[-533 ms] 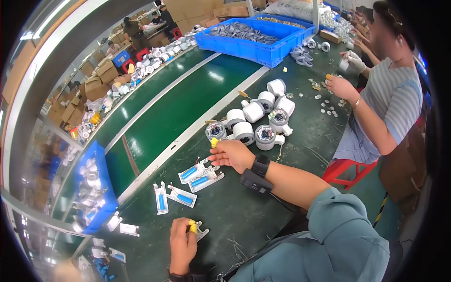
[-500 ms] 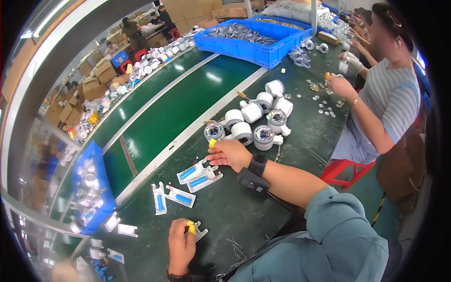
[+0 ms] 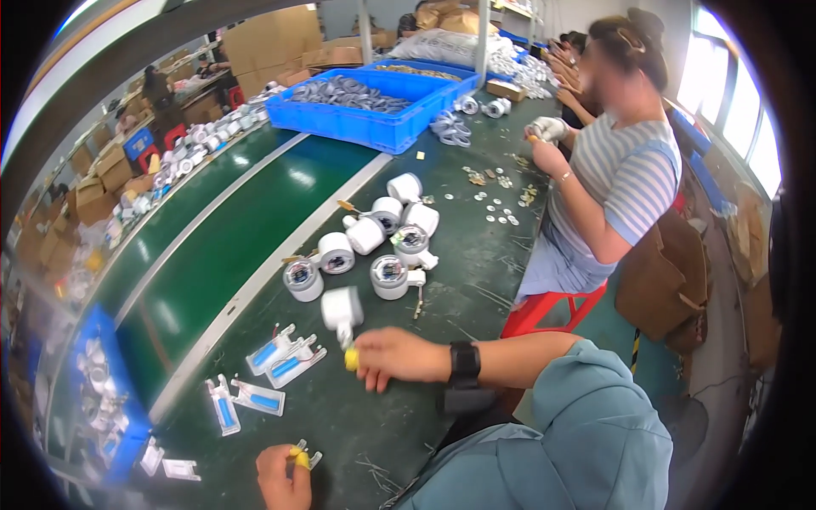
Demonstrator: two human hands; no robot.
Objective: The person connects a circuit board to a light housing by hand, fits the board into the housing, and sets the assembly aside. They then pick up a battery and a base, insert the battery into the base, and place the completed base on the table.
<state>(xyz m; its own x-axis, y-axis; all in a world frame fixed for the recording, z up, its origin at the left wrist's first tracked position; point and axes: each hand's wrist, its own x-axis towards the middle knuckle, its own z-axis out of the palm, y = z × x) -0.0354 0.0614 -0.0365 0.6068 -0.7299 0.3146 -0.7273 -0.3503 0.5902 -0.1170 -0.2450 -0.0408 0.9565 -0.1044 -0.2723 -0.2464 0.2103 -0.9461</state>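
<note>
My right hand [image 3: 393, 353], with a yellow finger cot on it, is closed on the thin stem of a white cylindrical housing [image 3: 342, 308], which hangs blurred over the table. At the front, my left hand [image 3: 284, 479], also wearing yellow finger cots, is closed on a small white plastic part [image 3: 315, 460], mostly hidden by the fingers. Between them and the belt lie several white trays with blue cylindrical cells [image 3: 293, 365]. Beyond my right hand stands a cluster of similar white housings [image 3: 365, 235], some showing circuit boards in their open ends.
A blue crate [image 3: 348, 127] of grey rings stands at the back. Left of the table [image 3: 476, 280] runs a green conveyor belt [image 3: 229, 246]. Another blue crate [image 3: 115, 399] of white parts is at far left. A co-worker [image 3: 608, 170] sits at right on a red stool [image 3: 552, 314].
My right hand has taken one white housing from the cluster and drawn it nearer. My left hand still grips the small part. The whole view has shifted with my head.
</note>
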